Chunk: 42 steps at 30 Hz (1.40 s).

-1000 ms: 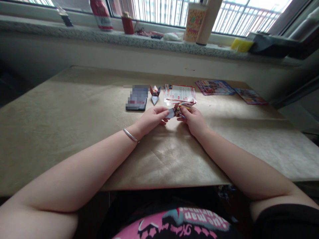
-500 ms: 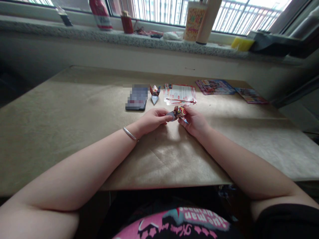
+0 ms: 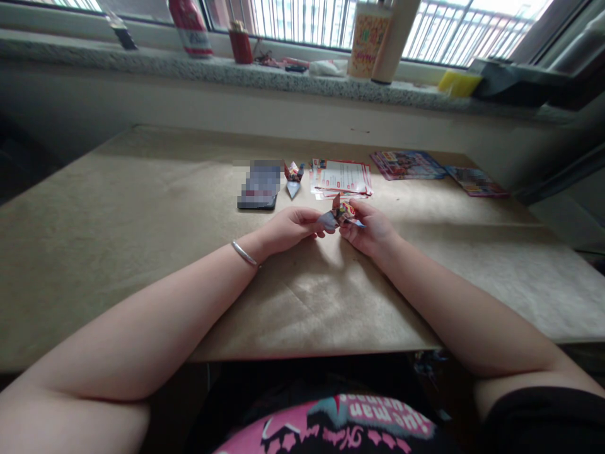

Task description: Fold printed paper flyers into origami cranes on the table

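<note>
Holding a small folded paper piece (image 3: 345,213) in both hands over the middle of a beige table (image 3: 118,252), just on the near side of a pile of printed sheets (image 3: 348,176). Pinching its pale grey point narrowly between thumb and fingers of the left hand (image 3: 301,222). Gripping the patterned, many-coloured part from the other side with the right hand (image 3: 371,228), also narrowly; cannot tell exactly where each hidden fingertip presses. Can make out on it an upright brownish flap and a bluish tip jutting to the right. Wearing a silver bangle (image 3: 244,253) on the left wrist and a black top (image 3: 378,416) with pink print. Can see a second folded paper piece (image 3: 293,181) beyond the left hand, with a similar pale point aimed towards the near edge, between a pixelated dark flat device (image 3: 259,189) and the red-bordered printed sheets. Further right, can see a colourful stack of cards (image 3: 411,165) and another flat pile (image 3: 477,181) close beside it. Beyond the table, can spot a speckled sill (image 3: 283,78) bearing a red-and-white bottle (image 3: 190,28), a red container (image 3: 241,45) and a patterned cup (image 3: 368,41)
</note>
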Tool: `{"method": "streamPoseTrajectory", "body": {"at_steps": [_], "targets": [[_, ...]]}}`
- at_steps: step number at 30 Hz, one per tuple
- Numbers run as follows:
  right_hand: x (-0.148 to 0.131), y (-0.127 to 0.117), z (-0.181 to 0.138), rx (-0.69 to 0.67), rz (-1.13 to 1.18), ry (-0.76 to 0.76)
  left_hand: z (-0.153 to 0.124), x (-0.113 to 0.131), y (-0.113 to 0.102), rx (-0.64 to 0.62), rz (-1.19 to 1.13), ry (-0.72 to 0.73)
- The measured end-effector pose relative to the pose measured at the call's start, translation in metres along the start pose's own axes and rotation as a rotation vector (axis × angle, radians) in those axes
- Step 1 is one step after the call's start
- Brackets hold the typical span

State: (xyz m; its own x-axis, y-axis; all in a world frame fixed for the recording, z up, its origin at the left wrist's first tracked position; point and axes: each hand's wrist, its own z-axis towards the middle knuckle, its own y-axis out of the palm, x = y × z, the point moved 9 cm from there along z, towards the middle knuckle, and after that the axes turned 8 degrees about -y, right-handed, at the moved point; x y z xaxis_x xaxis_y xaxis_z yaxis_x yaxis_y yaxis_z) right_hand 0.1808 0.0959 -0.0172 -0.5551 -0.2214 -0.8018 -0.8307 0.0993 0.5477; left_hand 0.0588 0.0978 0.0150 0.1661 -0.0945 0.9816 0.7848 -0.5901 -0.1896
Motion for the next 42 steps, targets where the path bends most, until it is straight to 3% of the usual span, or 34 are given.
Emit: {"method": "streamPoseTrajectory", "body": {"at_steps": [5, 11, 15, 18, 22, 27, 31, 35, 38, 42], "targets": [[-0.003, 0.000, 0.000, 0.007, 0.019, -0.007, -0.001, -0.001, 0.000, 0.005, 0.120, -0.006], [-0.003, 0.005, 0.000, -0.049, 0.012, 0.028, -0.003, -0.002, -0.008, 0.096, 0.276, -0.043], [-0.003, 0.002, 0.001, -0.032, -0.052, -0.018, -0.006, 0.001, -0.003, 0.056, 0.406, -0.007], [-0.005, -0.003, 0.002, 0.007, -0.135, -0.097, -0.008, 0.008, -0.001, 0.040, 0.333, 0.087], [-0.007, 0.000, 0.002, -0.042, -0.248, -0.184, -0.011, 0.018, -0.009, 0.125, 0.157, 0.226], [-0.002, 0.007, 0.003, -0.119, -0.346, -0.175, -0.015, 0.024, -0.009, 0.203, 0.262, 0.259], [-0.001, 0.001, 0.005, -0.070, -0.364, -0.165, -0.018, 0.028, -0.017, 0.321, 0.259, 0.290], [-0.022, -0.005, 0.000, -0.025, -0.450, -0.383, -0.018, 0.022, -0.025, 0.405, 0.205, 0.241], [-0.037, 0.003, -0.008, -0.108, -0.599, -0.596, -0.018, 0.017, -0.029, 0.453, 0.216, 0.174], [-0.042, 0.011, -0.014, -0.137, -0.811, -0.729, -0.021, 0.019, -0.031, 0.496, 0.296, 0.143]]}}
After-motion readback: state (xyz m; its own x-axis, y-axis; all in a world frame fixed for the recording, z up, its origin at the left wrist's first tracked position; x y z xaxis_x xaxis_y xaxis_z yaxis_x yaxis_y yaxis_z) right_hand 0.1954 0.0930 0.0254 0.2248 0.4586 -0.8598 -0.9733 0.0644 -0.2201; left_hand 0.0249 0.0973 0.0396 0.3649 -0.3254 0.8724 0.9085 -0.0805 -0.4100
